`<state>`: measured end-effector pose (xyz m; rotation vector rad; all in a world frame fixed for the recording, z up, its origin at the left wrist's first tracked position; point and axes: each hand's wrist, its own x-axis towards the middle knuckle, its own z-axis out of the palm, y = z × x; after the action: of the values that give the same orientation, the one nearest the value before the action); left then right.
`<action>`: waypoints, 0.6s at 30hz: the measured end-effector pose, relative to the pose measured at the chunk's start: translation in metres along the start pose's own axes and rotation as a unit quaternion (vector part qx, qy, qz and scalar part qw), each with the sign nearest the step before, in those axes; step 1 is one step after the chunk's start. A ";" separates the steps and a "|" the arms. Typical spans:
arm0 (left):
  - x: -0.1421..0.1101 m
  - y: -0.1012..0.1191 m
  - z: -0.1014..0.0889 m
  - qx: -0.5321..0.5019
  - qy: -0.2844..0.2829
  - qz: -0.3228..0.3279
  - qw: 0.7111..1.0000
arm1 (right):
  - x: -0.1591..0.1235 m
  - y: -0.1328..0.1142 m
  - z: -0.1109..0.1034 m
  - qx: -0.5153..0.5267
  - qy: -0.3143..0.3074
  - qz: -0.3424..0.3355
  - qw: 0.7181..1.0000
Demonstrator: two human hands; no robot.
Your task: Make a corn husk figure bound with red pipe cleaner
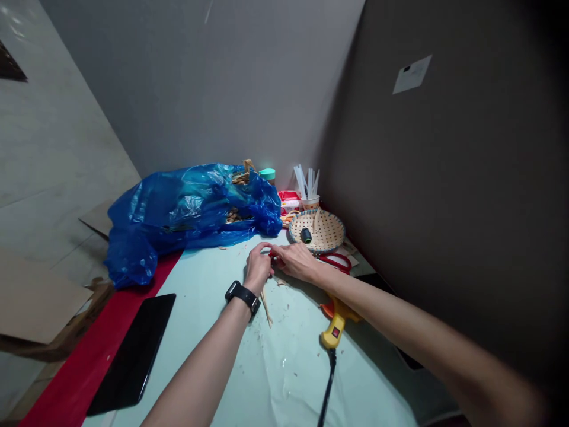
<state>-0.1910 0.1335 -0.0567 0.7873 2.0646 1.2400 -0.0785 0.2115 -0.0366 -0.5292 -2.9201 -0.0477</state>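
Note:
My left hand (258, 265), with a black watch (242, 296) on its wrist, is closed with fingertips pinched together over the table. My right hand (294, 261) meets it there, its fingers also closed. A small red thing (272, 254) shows between the fingertips, too hidden to name. Below the left hand runs a pale, thin dried strip (267, 307); whether it is held or only lies there I cannot tell. Red-handled scissors (341, 261) lie just beyond the right wrist. Partly under the right forearm is a yellow and orange glue gun (334, 332) with a black cord.
A shallow woven basket (329, 228) holds a dark thread spool (306, 235). Behind it, a cup (310, 203) contains white glue sticks (304, 181). A blue plastic bag (178, 204) of dried strips fills the back left. A black tablet (136, 353) lies front left.

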 end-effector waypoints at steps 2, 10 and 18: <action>0.003 -0.003 -0.001 -0.009 -0.011 0.016 1.000 | 0.000 -0.007 -0.002 0.065 0.001 0.037 0.997; 0.011 -0.010 0.001 -0.041 -0.039 0.033 0.998 | -0.009 -0.005 -0.006 0.293 0.040 0.035 0.955; 0.005 -0.007 0.003 -0.042 -0.031 0.050 0.997 | -0.017 -0.008 -0.003 0.354 0.043 0.075 0.931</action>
<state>-0.1934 0.1366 -0.0657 0.8866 1.9320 1.3307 -0.0653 0.1982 -0.0367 -0.5844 -2.5387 0.9312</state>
